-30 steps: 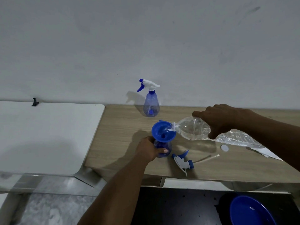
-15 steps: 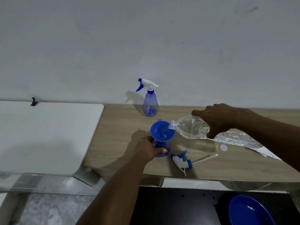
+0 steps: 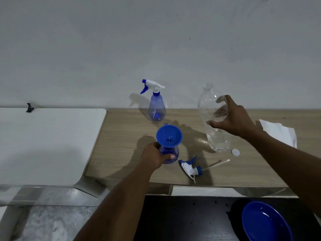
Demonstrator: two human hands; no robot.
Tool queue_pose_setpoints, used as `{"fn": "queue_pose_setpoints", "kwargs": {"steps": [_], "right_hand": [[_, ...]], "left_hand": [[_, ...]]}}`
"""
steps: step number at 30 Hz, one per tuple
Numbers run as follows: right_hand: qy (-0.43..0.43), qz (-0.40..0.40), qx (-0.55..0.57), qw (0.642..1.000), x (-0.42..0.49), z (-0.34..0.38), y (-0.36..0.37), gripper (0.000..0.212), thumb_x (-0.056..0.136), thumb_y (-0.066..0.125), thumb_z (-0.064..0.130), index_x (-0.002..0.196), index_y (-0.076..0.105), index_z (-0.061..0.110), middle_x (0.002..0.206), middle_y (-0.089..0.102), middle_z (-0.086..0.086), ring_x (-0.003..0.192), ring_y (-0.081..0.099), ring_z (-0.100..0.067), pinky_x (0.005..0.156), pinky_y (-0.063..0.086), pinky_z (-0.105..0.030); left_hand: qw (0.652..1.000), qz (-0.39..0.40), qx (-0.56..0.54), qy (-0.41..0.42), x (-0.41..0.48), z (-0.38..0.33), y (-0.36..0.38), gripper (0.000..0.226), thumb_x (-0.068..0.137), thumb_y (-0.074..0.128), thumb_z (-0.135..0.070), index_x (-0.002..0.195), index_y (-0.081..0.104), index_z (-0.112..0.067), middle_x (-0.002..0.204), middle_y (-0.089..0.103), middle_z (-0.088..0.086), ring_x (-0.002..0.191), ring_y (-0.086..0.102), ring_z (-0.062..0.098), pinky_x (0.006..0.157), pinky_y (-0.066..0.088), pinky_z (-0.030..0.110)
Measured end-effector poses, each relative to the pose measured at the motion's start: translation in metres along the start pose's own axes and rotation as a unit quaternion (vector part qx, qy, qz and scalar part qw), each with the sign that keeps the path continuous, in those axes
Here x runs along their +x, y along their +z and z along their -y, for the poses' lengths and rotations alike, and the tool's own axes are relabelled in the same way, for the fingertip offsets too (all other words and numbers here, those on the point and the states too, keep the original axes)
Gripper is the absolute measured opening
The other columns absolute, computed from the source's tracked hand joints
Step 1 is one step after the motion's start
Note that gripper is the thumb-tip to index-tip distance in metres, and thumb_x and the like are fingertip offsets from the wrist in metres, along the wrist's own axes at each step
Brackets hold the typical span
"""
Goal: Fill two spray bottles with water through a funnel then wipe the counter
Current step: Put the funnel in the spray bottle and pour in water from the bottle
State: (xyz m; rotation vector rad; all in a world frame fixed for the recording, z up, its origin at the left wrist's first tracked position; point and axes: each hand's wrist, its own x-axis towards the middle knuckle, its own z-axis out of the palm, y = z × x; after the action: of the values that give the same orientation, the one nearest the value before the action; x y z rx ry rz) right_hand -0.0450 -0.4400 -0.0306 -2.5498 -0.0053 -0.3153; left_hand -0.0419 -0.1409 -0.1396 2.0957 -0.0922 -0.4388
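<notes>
— Status of our left hand [image 3: 156, 156]?
— We grip the open spray bottle [image 3: 173, 150] at centre frame, blue funnel [image 3: 169, 135] seated in its neck.
— Our right hand [image 3: 233, 119]?
— Right of centre, we curl it round the clear water bottle [image 3: 218, 138], upright on the desk [image 3: 121, 145]. Its white cap [image 3: 235, 152] lies beside its base, the loose trigger head [image 3: 190, 168] lower centre; the second spray bottle [image 3: 156, 108] stands by the wall [image 3: 156, 40].
</notes>
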Motion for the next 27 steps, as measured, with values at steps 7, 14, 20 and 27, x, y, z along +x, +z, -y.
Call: {"fn": "queue_pose_setpoints", "kwargs": {"steps": [7,14,20,27], "right_hand": [[0.08,-0.112,0.098,0.986,-0.005,-0.007,0.032,0.08,0.061,0.092,0.043,0.121,0.042,0.025,0.093,0.069,0.003,0.091,0.069,-0.02,0.089,0.055,-0.048],[0.123,-0.124,0.165,0.971,-0.015,-0.005,0.04,0.098,0.054,0.092,0.056,0.128,0.034,0.029,0.11,0.068,-0.002,0.104,0.065,-0.02,0.093,0.054,-0.042],[0.146,-0.241,0.158,0.947,-0.045,0.004,0.044,0.108,0.062,0.079,0.071,0.141,0.031,0.015,0.136,0.044,-0.011,0.124,0.047,-0.023,0.105,0.044,-0.049],[-0.09,-0.084,0.057,0.991,-0.073,0.1,0.086,0.097,0.064,0.075,0.074,0.136,0.044,0.017,0.136,0.043,0.0,0.127,0.044,-0.021,0.103,0.04,-0.037]], "left_hand": [[1.0,-0.003,-0.012,-0.003,0.003,0.005,0.003,0.047,0.061,0.095,-0.026,0.084,0.057,-0.038,0.087,0.067,-0.015,0.084,0.064,0.008,0.074,0.049,0.022],[1.0,-0.018,0.002,-0.017,0.004,0.006,0.006,0.042,0.063,0.093,-0.032,0.082,0.056,-0.038,0.087,0.069,-0.01,0.083,0.066,0.011,0.077,0.053,0.028],[0.999,-0.024,0.015,-0.03,0.003,0.007,0.008,0.043,0.06,0.093,-0.037,0.086,0.059,-0.039,0.088,0.071,-0.009,0.083,0.068,0.012,0.076,0.055,0.03],[0.998,-0.018,-0.02,-0.062,0.01,0.012,0.008,0.037,0.072,0.081,-0.012,0.107,0.07,-0.018,0.1,0.075,0.002,0.096,0.071,0.024,0.087,0.059,0.04]]}}
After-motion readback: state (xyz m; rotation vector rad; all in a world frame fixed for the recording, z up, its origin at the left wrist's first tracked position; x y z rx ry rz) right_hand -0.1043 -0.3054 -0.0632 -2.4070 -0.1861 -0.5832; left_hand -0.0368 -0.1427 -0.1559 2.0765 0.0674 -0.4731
